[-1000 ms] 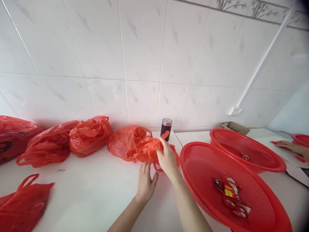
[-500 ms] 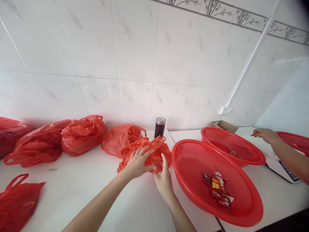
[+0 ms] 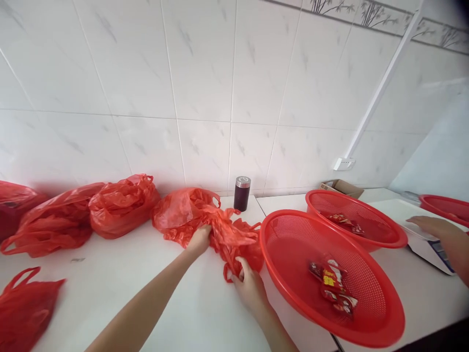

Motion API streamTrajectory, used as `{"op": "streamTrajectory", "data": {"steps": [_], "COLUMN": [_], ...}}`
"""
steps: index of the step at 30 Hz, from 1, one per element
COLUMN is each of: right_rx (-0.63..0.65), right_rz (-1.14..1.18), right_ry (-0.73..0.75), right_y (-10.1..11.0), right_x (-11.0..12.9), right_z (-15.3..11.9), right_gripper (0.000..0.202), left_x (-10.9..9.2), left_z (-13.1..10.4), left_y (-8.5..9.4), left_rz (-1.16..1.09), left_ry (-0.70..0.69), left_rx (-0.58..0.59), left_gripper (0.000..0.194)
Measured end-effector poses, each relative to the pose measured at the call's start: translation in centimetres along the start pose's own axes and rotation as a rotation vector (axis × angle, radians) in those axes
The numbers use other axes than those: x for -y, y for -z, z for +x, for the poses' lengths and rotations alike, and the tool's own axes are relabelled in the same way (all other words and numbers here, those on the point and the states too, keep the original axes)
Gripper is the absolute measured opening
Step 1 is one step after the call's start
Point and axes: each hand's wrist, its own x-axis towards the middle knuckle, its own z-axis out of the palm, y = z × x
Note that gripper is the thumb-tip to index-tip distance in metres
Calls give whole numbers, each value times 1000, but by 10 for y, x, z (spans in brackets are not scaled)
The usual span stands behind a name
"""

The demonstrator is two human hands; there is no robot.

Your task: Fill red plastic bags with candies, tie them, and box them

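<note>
A crumpled red plastic bag (image 3: 234, 232) lies on the white table, its thin film stretched out between my hands. My left hand (image 3: 200, 239) is closed around the gathered plastic on its left side. Lower and to the right, my right hand (image 3: 249, 287) has its fingers curled at the bag's near edge, close to a loop handle. Another red bag (image 3: 178, 208) rests against it behind my left hand. Just right of my right hand stands a red plastic basket (image 3: 276, 266) with several red snack packets (image 3: 331, 281) at its bottom.
A dark cup with a silver lid (image 3: 242, 194) stands by the wall. More red bags (image 3: 122, 208) line the left. A second red basket (image 3: 384, 234) holds packets behind the first. A co-worker's hand (image 3: 430, 226) is over a white scale (image 3: 427, 247). A cardboard box (image 3: 346, 187) sits behind.
My left hand has moved left and closed on the bag. My right hand has dropped lower. Packets now lie in the rear basket, and the co-worker's hand has moved down to the scale.
</note>
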Motion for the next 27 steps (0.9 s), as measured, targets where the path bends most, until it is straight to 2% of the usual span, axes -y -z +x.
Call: {"op": "streamTrajectory", "data": {"steps": [3, 6, 8, 10, 12, 15, 18, 20, 21, 23, 25, 27], "right_rx": [-25, -192, -280, -300, -305, -298, -162, -3, 68, 145, 142, 92], "right_rz": [128, 247, 268, 268, 275, 284, 258, 228, 217, 212, 223, 220], "right_ry": [-11, 125, 268, 373, 436, 526, 615, 695, 738, 785, 763, 698], "right_y": [2, 0, -1, -2, -1, 0, -5, -13, -16, -20, -16, -7], "right_x": [5, 14, 20, 25, 28, 33, 45, 55, 60, 69, 73, 69], "right_z": [-11, -18, -18, -16, -14, -14, -16, -19, -21, -25, -31, -36], "right_gripper": [28, 19, 17, 14, 14, 18, 19, 18, 17, 18, 19, 21], "left_x": [-7, -24, -39, -55, -69, -83, -83, -76, -72, -62, -54, -50], "left_z": [43, 82, 98, 97, 77, 13, -60, -94, -104, -115, -119, -123], "left_y": [10, 26, 37, 48, 55, 54, 42, 35, 34, 36, 42, 42], "left_rz": [-120, -227, -284, -318, -317, -379, -654, -791, -838, -844, -710, -500], "left_ry": [133, 206, 179, 110, 49, 51, 260, 396, 442, 474, 450, 406], "left_rx": [-251, -440, -471, -445, -409, -298, 20, 107, 96, -4, -81, -88], "left_gripper": [34, 45, 49, 58, 71, 79, 77, 71, 64, 49, 44, 46]}}
